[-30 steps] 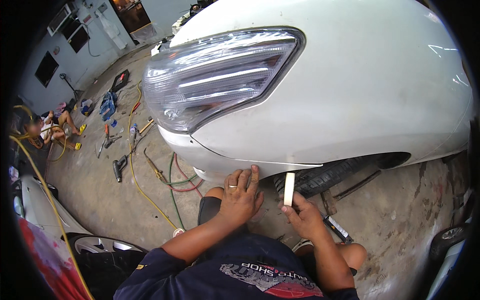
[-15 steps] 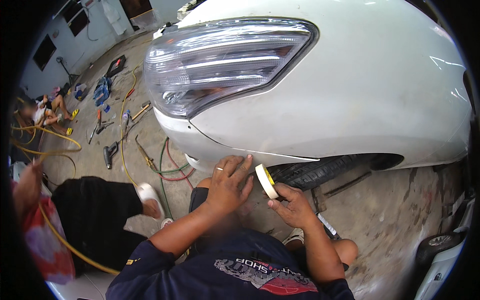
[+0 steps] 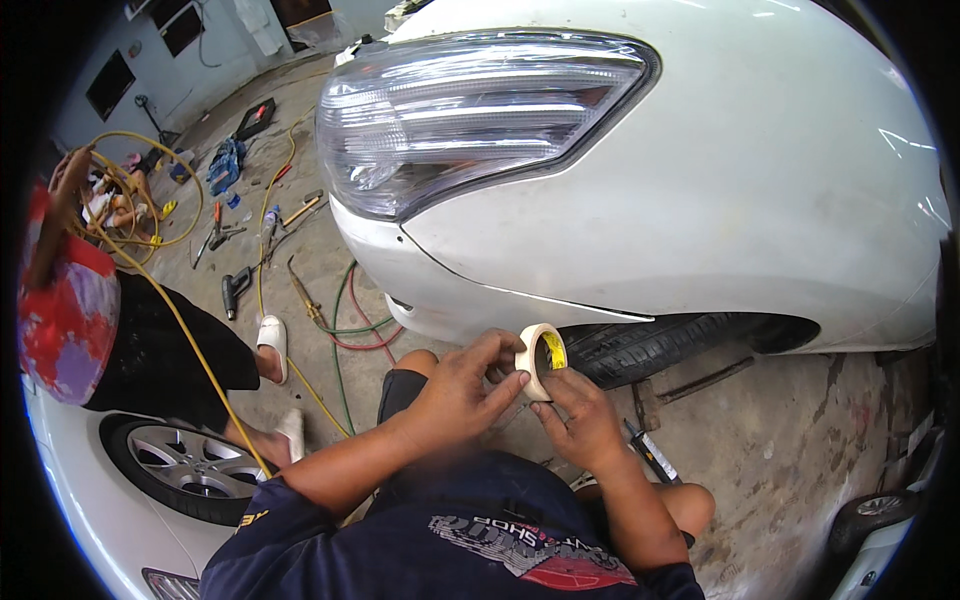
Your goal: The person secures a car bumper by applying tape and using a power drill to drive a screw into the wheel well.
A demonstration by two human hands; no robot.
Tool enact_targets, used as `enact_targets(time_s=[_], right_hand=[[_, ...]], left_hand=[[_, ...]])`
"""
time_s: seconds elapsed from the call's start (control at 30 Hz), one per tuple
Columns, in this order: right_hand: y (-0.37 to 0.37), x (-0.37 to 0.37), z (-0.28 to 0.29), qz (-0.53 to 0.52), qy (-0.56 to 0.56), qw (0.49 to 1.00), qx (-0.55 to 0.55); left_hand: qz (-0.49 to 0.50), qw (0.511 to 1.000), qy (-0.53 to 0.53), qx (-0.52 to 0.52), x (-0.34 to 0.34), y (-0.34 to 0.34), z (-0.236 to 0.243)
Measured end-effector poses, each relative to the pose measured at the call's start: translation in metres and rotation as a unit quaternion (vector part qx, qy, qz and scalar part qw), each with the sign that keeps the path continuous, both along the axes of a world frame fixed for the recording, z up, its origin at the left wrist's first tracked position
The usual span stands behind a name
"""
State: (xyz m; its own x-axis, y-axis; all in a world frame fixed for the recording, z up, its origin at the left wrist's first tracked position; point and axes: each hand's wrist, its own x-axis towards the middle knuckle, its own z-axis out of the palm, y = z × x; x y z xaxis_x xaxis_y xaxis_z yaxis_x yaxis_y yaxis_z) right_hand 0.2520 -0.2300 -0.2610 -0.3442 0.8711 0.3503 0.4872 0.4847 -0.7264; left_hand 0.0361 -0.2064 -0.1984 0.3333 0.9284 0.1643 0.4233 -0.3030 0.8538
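Note:
In front of my chest, a cream roll of masking tape [image 3: 528,362] with a yellow inner core stands on edge between my hands. My right hand [image 3: 592,422] grips its lower right side, thumb below and fingers at the ring. The bent fingers and thumb of my left hand [image 3: 465,388] pinch at the roll's left edge. Whether a loose tape end is between them, I cannot tell. Just beyond is the white car's bumper and fender [image 3: 560,240], with a thin gap line running below the clear headlight [image 3: 480,120]. Under it shows the dark tyre [image 3: 660,345].
At left a person in black shorts [image 3: 165,345] stands holding a yellow hose [image 3: 190,345], beside another white car's wheel [image 3: 195,465]. A heat gun [image 3: 236,290], a hammer [image 3: 302,208], a torch [image 3: 305,295] and green and red hoses [image 3: 345,330] lie on the concrete floor.
My left hand has come away from the bumper edge to the tape roll, which has turned to show its core. The person at left has stepped back, and the hose has moved.

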Motion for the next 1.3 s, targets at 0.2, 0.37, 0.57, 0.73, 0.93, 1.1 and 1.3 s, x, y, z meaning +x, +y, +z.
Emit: enact_targets(time_s=[0.2,0.37,0.57,0.73,0.93,1.1,1.3], right_hand=[[-0.011,-0.01,0.0,-0.01,-0.056,0.998,-0.005],[-0.023,-0.02,-0.004,-0.017,-0.078,0.996,-0.038],[-0.029,-0.016,-0.009,-0.039,-0.064,0.996,-0.048],[-0.034,-0.014,-0.004,-0.058,-0.078,0.995,-0.031],[-0.035,-0.022,0.011,-0.036,-0.085,0.996,0.007],[-0.033,-0.033,0.011,0.006,-0.091,0.996,0.02],[-0.03,-0.034,0.004,0.029,-0.041,0.994,-0.096]], left_hand=[[0.002,0.999,-0.009,-0.045,-0.006,-0.012,-0.013],[-0.023,0.996,-0.036,-0.074,-0.01,-0.018,-0.026],[-0.024,0.997,-0.014,-0.069,-0.005,-0.017,-0.02],[-0.007,0.997,0.07,0.008,-0.003,-0.022,-0.014],[-0.025,0.989,0.078,0.12,-0.032,-0.019,-0.02],[-0.054,0.983,0.144,0.097,-0.05,-0.013,-0.006],[-0.08,0.979,0.172,0.07,-0.055,-0.005,0.006]])
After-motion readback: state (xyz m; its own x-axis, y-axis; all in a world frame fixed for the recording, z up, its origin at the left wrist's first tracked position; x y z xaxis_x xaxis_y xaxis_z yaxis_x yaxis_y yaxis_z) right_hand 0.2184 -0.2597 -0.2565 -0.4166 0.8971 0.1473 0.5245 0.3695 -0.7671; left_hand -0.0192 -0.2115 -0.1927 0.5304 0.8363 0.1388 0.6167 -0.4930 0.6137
